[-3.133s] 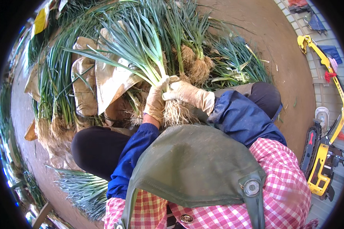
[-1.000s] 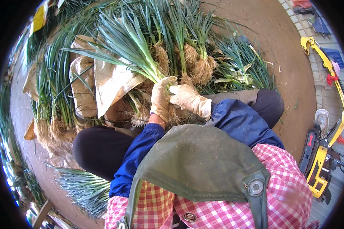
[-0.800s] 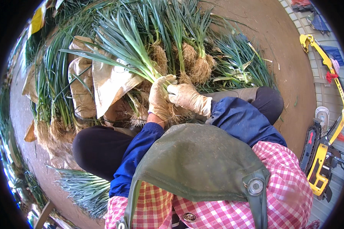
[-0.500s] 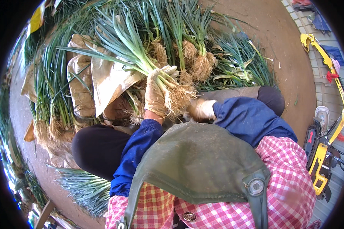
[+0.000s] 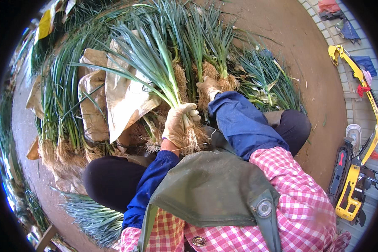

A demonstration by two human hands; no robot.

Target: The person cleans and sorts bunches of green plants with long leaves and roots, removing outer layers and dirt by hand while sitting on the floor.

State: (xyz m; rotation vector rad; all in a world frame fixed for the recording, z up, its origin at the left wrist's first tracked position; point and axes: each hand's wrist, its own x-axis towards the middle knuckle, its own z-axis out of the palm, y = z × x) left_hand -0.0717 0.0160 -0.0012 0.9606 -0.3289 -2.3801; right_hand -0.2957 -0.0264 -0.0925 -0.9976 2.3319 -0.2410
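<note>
One green, shaggy-rooted bunch (image 5: 171, 90) is clasped in left grip (image 5: 176, 125); right grip (image 5: 209, 87) unclear.

Bright light is washing part of the pale sheet (image 5: 124, 111) on the left nearly white. Fisheye distortion is curving the brown floor (image 5: 321, 101) on the right, blue fringing is lining the left rim, and black is filling the corners.

The gloved left hand (image 5: 175, 125) is curled closed, its fingers (image 5: 192, 111) bent toward the right, a strip of bare wrist (image 5: 170, 146) below. The right arm (image 5: 245, 122) stretches farther forward, the gloved right hand (image 5: 209, 88) partly hiding its own fingertips. Both knees (image 5: 297, 129) splay outward.
</note>
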